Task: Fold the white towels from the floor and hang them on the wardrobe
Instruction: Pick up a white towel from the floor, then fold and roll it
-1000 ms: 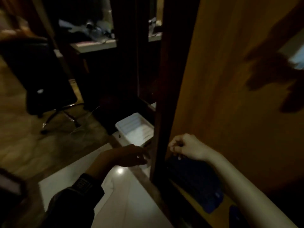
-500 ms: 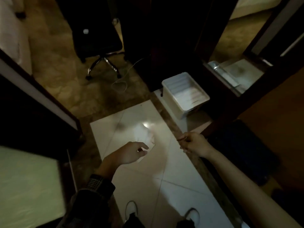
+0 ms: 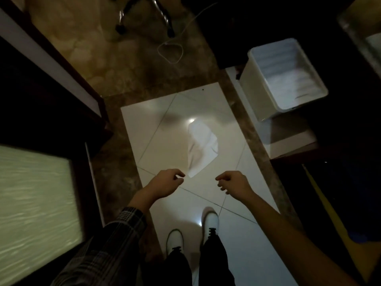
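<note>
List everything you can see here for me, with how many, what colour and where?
towel: one, white, crumpled on the pale floor tiles ahead of the hands
plastic bin: one, white, on the floor at upper right
cable: one, white, looped on the brown floor
chair base: one, dark, top edge
shoes: two, white, on the tiles
left hand: one, fingers loosely curled, holding nothing
right hand: one, the same
</note>
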Available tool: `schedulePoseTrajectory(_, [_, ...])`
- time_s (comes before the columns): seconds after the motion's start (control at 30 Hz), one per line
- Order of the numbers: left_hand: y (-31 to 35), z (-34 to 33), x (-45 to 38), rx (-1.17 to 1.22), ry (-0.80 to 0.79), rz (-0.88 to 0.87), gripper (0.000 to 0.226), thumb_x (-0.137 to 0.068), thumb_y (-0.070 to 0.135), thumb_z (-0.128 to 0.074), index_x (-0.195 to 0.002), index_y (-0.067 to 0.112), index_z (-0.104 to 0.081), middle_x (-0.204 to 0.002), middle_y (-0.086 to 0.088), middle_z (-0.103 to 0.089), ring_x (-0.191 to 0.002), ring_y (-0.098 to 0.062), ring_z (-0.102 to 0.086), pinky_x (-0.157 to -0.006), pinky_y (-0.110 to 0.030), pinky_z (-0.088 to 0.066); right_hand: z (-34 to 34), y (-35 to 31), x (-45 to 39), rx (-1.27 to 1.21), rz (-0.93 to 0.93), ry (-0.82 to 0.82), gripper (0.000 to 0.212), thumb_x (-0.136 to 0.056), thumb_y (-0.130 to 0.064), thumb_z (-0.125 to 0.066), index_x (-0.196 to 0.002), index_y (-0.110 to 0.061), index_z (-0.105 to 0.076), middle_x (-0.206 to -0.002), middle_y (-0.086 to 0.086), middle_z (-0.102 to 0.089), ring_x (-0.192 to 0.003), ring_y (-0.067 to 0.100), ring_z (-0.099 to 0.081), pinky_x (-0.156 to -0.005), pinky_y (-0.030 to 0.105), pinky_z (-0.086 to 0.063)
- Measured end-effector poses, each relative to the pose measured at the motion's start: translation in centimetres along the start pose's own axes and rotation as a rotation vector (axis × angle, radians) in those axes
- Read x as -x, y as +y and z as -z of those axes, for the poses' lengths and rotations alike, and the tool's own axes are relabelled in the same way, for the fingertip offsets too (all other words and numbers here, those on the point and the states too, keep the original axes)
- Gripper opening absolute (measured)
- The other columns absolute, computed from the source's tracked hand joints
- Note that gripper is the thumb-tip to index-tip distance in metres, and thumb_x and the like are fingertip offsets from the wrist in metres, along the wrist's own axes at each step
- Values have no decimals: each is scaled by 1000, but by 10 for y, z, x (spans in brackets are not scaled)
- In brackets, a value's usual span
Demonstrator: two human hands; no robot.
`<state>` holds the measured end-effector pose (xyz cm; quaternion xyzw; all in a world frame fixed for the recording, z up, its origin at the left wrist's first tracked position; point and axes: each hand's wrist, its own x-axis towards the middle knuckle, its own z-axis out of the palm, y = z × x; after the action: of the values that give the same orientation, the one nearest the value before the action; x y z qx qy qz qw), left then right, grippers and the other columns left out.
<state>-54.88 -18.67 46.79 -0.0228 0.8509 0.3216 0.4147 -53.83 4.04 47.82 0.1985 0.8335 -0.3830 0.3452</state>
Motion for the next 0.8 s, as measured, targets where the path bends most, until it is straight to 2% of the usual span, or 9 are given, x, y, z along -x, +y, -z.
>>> schedulePoseTrajectory(0.17, [-63,-38,-88,67,16,75,29,-97,22,-48,-122,16,-60,-112,-9,-64,-99,-22,-62,-78,-27,-44,-63,38,-105,53,-28,-58,23,-89,0,-54,-103,-4,-71,-102,15,-70,-85,23,-64,-77,28,-52])
schedulePoseTrajectory(0.27, [-105,-67,-135,105,-21,135,29,-96,20,-47,-121,16,-61,-112,-10,-65,-97,-21,-63,-77,-27,-44,-103,64,-161,153,-24,-127,25,-91,-4,-53,-109,-5,-70,-110,13,-69,-88,21,-62,-79,24,-48])
schedulePoseTrajectory(0.37, [-145,-99,-178,133,-71,189,29,-97,17,-45,-122,12,-60,-109,-12,-66,-94,-22,-64,-79,-28,-46,-142,93,-212,255,-28,-171,28,-93,-6,-50,-114,-6,-68,-121,10,-66,-106,23,-61,-83,19,-41])
schedulePoseTrajectory(0.5, [-194,-138,-225,136,-133,224,30,-97,15,-44,-123,10,-59,-112,-14,-65,-97,-24,-63,-82,-28,-46,-193,133,-273,393,-29,-220,32,-94,-8,-48,-122,-2,-63,-129,13,-60,-117,26,-55,-96,28,-41])
schedulePoseTrajectory(0.63, [-240,-168,-265,184,-126,282,30,-98,14,-43,-123,7,-58,-114,-15,-64,-98,-25,-63,-83,-29,-46,-239,162,-328,520,47,-285,47,-97,-16,-46,-143,-6,-40,-151,12,-34,-138,27,-34,-109,30,-28])
schedulePoseTrajectory(0.8, [-275,-197,-294,290,-9,310,30,-97,11,-41,-121,8,-59,-108,-13,-65,-95,-25,-63,-82,-28,-47,-288,193,-378,705,170,-314,53,-100,-12,-38,-151,-12,-22,-160,14,-1,-147,28,-8,-117,38,-21])
